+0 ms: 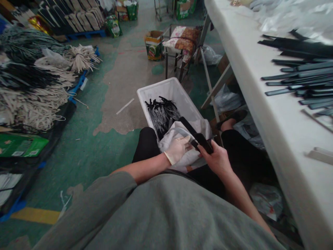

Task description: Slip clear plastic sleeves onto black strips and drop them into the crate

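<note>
My right hand [218,158] is closed around a flat black strap [194,131], which looks folded or doubled over at a thicker part near my fingers. The far end of the strap points up and left, over a white plastic bin [175,84]. My left hand [177,150], in a pale thin glove, has its fingers pinched at the lower edge of the black strap; their tips are partly hidden. White cloth-like sheeting [204,127] lies across my lap and the bin's near end, under both hands. Inside the bin are many black and grey strips [162,114].
At right runs a long white table [249,80] carrying black strips [301,76] and clear plastic. Bundles of cream and dark cords [28,104] lie on pallets at left. A stool with a patterned cushion [182,38] and a cardboard box [154,45] stand ahead.
</note>
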Motion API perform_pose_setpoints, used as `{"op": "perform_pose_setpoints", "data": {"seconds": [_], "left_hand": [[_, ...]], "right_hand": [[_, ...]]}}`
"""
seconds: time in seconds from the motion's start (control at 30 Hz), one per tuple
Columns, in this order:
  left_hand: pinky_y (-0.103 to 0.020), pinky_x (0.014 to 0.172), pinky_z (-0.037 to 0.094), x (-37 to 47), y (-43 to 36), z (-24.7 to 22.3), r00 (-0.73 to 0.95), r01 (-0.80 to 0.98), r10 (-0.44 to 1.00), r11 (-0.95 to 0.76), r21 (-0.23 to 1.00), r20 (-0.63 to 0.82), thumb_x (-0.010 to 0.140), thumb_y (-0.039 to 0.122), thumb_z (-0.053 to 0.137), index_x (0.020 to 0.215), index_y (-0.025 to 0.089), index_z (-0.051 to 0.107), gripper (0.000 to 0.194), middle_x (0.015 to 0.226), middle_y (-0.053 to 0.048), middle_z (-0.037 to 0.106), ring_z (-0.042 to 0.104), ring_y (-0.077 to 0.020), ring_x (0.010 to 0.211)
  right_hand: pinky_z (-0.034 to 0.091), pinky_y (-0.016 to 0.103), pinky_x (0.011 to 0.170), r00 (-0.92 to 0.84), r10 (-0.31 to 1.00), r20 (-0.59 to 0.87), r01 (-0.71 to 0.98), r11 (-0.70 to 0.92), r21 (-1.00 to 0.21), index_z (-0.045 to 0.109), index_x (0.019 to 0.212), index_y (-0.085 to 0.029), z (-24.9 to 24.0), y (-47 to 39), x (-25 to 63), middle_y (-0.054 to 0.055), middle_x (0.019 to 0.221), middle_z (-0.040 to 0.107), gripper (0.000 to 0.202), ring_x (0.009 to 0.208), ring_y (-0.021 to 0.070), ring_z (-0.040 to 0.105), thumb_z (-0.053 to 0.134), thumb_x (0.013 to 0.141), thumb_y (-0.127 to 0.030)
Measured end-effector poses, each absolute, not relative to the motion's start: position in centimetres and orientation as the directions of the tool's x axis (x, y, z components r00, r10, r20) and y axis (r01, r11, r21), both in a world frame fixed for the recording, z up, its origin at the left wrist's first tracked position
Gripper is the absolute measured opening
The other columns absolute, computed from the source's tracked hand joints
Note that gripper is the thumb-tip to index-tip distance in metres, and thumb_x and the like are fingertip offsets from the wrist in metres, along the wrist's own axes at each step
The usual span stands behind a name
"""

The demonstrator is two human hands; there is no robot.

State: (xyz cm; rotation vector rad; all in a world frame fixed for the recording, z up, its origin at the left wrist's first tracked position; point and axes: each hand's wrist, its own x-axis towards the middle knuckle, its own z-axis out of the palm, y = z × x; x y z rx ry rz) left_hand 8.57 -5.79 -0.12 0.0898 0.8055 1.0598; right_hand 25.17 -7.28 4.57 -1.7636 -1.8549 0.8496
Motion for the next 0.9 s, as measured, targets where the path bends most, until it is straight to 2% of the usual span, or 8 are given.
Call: {"op": "perform_pose_setpoints", "data": {"seconds": [0.13,0.33,0.5,0.57,0.63,0.73,0.8,0.9], "left_hand": [[-0.030,0.086,0.051,6.8,-4.7,-0.6,0.155,-0.752,0.785,0.487,0.443,-0.600,0.087,0.022,0.067,0.092,0.017,0.066,0.007,0.089,-0.005,0.072,0.068,-0.0141,0.081],[-0.034,0.084,0.052,9.6,-6.8,-1.2,0.353,-0.669,0.767,0.607,0.429,-0.535,0.091,0.019,0.059,0.089,0.015,0.070,0.012,0.089,-0.006,0.073,0.065,-0.0156,0.076],[-0.031,0.096,0.048,7.5,-5.8,0.6,0.362,-0.643,0.702,0.665,0.381,-0.614,0.096,0.024,0.053,0.093,0.013,0.072,0.022,0.098,-0.008,0.075,0.068,-0.0160,0.090],[-0.033,0.100,0.047,5.8,-5.0,1.2,0.395,-0.646,0.677,0.685,0.337,-0.621,0.096,0.025,0.051,0.097,0.013,0.072,0.024,0.101,-0.010,0.074,0.069,-0.0174,0.097],[-0.033,0.101,0.047,4.6,-4.5,1.2,0.417,-0.649,0.653,0.701,0.296,-0.633,0.096,0.024,0.050,0.098,0.012,0.071,0.024,0.101,-0.010,0.074,0.070,-0.0182,0.099],[-0.034,0.099,0.049,4.2,-4.4,0.7,0.437,-0.652,0.641,0.709,0.270,-0.631,0.096,0.023,0.048,0.100,0.012,0.070,0.025,0.100,-0.011,0.074,0.070,-0.0188,0.098],[-0.035,0.098,0.050,4.7,-4.7,0.5,0.464,-0.634,0.641,0.722,0.275,-0.612,0.097,0.024,0.047,0.101,0.012,0.070,0.026,0.099,-0.011,0.074,0.071,-0.0186,0.095],[-0.034,0.095,0.051,6.0,-5.5,0.6,0.489,-0.568,0.610,0.765,0.303,-0.624,0.097,0.024,0.048,0.101,0.011,0.070,0.026,0.096,-0.011,0.074,0.070,-0.0176,0.088]], "right_hand": [[0.044,0.028,0.053,-0.097,0.979,-0.180,0.694,-0.063,-0.718,0.057,0.076,-0.023,4.6,-7.8,26.2,0.002,0.056,0.067,0.024,0.052,0.0207,0.064,0.060,0.081,-0.046],[0.042,0.028,0.055,-0.055,0.994,-0.091,0.688,-0.028,-0.725,0.060,0.074,-0.022,3.4,-6.4,24.0,0.003,0.060,0.066,0.020,0.059,0.0202,0.062,0.064,0.078,-0.041],[0.045,0.028,0.053,0.101,0.982,-0.160,0.374,-0.186,-0.909,0.070,0.083,-0.018,2.8,-5.9,26.0,0.003,0.066,0.068,0.027,0.053,0.0150,0.057,0.066,0.078,-0.044],[0.043,0.026,0.047,0.097,0.982,-0.162,0.243,-0.181,-0.953,0.071,0.089,-0.019,2.7,-6.5,27.4,0.005,0.083,0.074,0.025,0.046,0.0094,0.048,0.067,0.078,-0.042],[0.043,0.026,0.044,-0.006,0.993,-0.121,0.207,-0.117,-0.971,0.072,0.093,-0.021,2.9,-7.3,28.2,0.008,0.110,0.074,0.023,0.045,0.0068,0.047,0.069,0.077,-0.038],[0.056,0.033,0.064,-0.223,0.974,0.034,0.209,0.082,-0.974,0.075,0.098,-0.023,3.9,-8.6,27.7,0.010,0.126,0.069,0.025,0.073,0.0177,0.068,0.071,0.078,-0.036],[0.056,0.039,0.085,-0.313,0.939,0.142,0.206,0.213,-0.955,0.076,0.098,-0.023,4.7,-9.1,26.8,0.011,0.126,0.070,0.023,0.101,0.0255,0.069,0.072,0.079,-0.035],[0.054,0.040,0.092,-0.327,0.934,0.146,0.283,0.244,-0.928,0.076,0.091,-0.024,5.0,-8.8,25.4,0.011,0.123,0.071,0.015,0.107,0.0258,0.069,0.067,0.082,-0.030]]}}
